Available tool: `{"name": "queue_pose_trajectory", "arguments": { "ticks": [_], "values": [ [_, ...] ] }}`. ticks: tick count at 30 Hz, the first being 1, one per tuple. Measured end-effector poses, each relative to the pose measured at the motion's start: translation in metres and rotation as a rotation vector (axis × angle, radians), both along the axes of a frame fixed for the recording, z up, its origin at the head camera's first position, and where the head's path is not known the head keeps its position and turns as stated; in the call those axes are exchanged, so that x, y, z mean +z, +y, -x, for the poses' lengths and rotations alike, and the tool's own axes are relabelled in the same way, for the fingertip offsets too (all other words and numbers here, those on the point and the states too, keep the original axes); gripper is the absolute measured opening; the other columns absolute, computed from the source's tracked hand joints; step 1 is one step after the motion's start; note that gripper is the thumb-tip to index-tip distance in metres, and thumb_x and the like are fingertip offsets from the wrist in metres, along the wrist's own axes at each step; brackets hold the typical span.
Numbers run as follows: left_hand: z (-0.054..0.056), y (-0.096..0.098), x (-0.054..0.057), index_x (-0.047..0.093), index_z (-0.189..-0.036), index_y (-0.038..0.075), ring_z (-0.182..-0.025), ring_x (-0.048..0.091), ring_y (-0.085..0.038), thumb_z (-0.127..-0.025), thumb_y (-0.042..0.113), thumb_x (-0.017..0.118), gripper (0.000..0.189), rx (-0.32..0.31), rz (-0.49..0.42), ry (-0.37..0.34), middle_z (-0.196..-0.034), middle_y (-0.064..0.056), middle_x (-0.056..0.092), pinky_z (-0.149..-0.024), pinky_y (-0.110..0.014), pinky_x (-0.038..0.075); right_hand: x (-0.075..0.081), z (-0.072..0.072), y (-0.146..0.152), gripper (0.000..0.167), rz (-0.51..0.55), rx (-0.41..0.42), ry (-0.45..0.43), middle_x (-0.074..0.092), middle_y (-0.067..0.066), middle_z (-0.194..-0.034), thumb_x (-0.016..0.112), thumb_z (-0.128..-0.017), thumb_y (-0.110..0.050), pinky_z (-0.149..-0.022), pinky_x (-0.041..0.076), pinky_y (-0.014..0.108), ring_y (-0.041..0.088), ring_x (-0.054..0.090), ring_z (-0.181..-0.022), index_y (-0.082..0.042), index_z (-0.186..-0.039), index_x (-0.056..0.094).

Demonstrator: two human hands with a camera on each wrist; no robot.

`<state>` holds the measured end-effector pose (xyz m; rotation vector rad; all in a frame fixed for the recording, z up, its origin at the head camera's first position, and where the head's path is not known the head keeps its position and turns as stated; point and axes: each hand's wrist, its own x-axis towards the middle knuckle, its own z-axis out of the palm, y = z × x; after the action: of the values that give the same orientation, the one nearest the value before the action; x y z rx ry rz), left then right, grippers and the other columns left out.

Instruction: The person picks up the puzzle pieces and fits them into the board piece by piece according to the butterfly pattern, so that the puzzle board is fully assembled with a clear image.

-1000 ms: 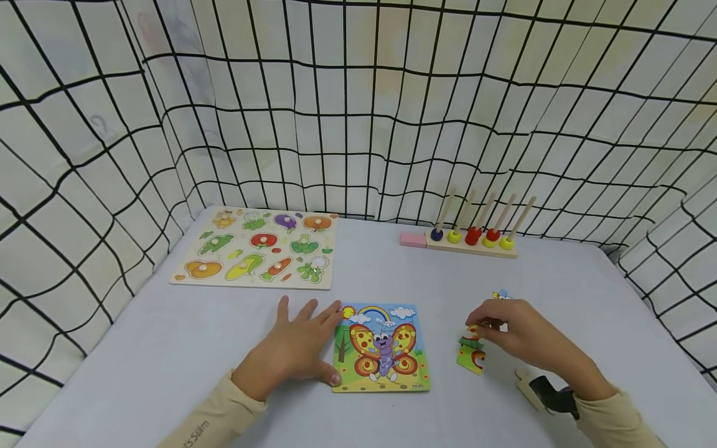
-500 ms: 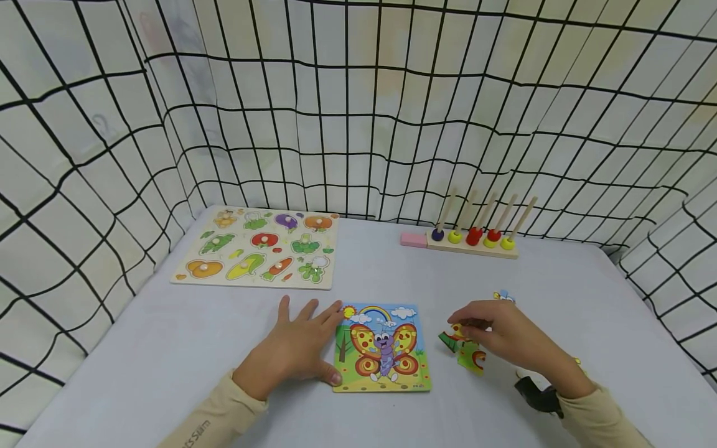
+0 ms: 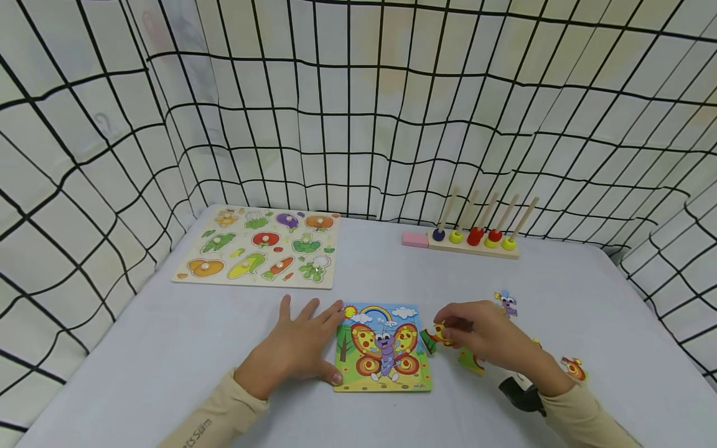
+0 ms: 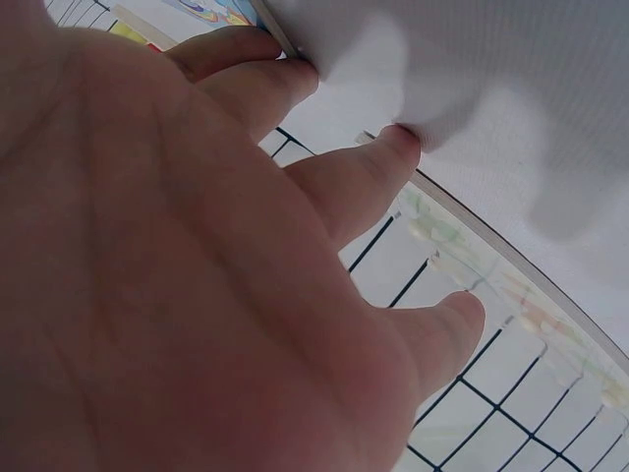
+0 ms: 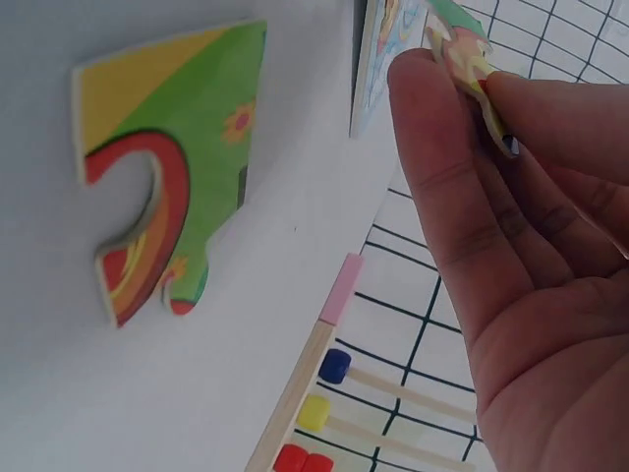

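the left hand [image 3: 294, 351] lies spread, gripping nothing, thumb at the left edge of the butterfly board [image 3: 385, 348], likely to steady it. at the board's right, the right hand [image 3: 490, 333] pinches a puzzle piece [image 3: 439, 335], leaving its green corner free; whether that touches the board i can't tell. below lies a loose green piece [image 5: 221, 118].
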<state>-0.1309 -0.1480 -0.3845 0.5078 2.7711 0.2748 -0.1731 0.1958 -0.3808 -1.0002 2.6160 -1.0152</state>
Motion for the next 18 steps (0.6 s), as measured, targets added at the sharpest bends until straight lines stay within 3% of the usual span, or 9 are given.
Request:
{"name": "queue_pose_trajectory", "arguments": {
  "ticks": [10,18],
  "values": [
    [0.0,0.0,-0.001,0.047,-0.162,0.013,-0.156,0.027,-0.047,-0.074,0.054,0.095,0.109,0.003,0.007,-0.004,-0.173,-0.007,0.036,-0.118,-0.082,-0.001,-0.002,0.002,-0.018,0.013,0.047,0.057,-0.038,0.073,-0.007,-0.089,0.071,-0.102,0.001,-0.067,0.061,0.028,0.008,0.068,-0.073,-0.002,-0.114,0.071],
    [0.0,0.0,0.0,0.047,-0.163,0.013,-0.157,0.027,-0.047,-0.074,0.055,0.095,0.109,0.006,0.008,-0.007,-0.173,-0.007,0.035,-0.118,-0.082,-0.001,-0.002,0.001,-0.034,0.013,0.038,0.049,-0.049,0.071,-0.007,-0.086,0.07,-0.102,0.0,-0.061,0.059,0.028,0.007,0.065,-0.069,-0.004,-0.115,0.072]
  ]
}}
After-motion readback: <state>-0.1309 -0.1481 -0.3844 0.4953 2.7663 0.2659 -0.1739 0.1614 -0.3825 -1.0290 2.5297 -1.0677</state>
